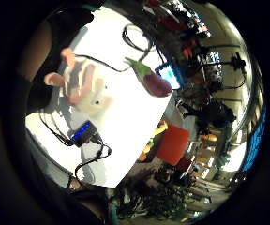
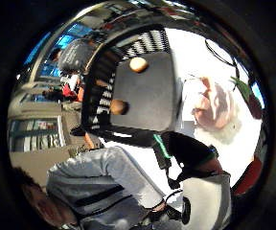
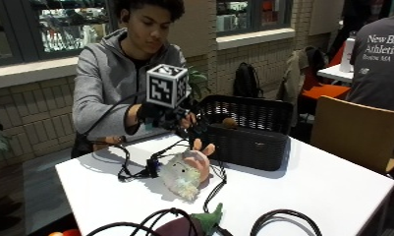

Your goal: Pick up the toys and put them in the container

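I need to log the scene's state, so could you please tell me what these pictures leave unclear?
- Gloved right hand: outside view, fingers hidden behind the marker cube, so its grip is unreadable.
- Black basket: outside view, its wall hides most of the contents.
- Eggplant toy: outside view, cut off by the picture's edge.

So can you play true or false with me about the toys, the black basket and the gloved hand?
1. The black basket stands on the white table. True.
2. The fluffy bunny toy is already inside the basket. False: it lies on the table in front of the basket.
3. The purple eggplant toy lies near the table's front edge. True.
4. The gloved right hand is pressing down on the bunny toy. False: it is up in the air, above the table, beside the basket.
5. The basket is empty. False: the thumb side palm view shows two small round toys inside it.
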`<state>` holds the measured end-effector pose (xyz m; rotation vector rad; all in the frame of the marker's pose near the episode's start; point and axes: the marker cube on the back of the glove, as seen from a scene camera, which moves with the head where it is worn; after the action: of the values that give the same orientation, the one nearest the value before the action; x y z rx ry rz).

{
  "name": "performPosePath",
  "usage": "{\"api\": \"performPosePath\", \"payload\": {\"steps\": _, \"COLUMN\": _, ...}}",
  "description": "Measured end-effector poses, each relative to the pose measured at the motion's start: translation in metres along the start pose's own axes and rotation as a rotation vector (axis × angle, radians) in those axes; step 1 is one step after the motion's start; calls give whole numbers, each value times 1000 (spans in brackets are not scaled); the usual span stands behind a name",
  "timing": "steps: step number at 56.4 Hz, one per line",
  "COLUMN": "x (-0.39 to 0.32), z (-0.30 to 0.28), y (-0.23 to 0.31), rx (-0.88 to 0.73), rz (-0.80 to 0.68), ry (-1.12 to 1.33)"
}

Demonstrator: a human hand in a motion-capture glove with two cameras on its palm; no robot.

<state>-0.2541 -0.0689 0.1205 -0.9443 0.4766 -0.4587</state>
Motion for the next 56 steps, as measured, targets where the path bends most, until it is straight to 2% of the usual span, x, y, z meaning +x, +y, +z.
{"api": "performPosePath", "payload": {"steps": 6, "x": -11, "z": 49, "y": 4, "rx": -81, "rz": -70, "ry": -3}}
{"api": "performPosePath", "payload": {"steps": 19, "x": 0, "z": 109, "y": -34, "rx": -107, "rz": -8, "ry": 35}}
{"api": "performPosePath", "payload": {"steps": 35, "x": -8, "z": 120, "y": -40, "rx": 141, "rz": 2, "ry": -7}}
{"api": "performPosePath", "payload": {"steps": 43, "x": -11, "z": 99, "y": -34, "rx": 237, "rz": -9, "ry": -54}}
{"api": "performPosePath", "payload": {"steps": 50, "x": -6, "z": 24, "y": -23, "rx": 357, "rz": -64, "ry": -140}}
{"api": "performPosePath", "payload": {"steps": 56, "x": -55, "z": -22, "y": 0, "rx": 426, "rz": -191, "ry": -117}}
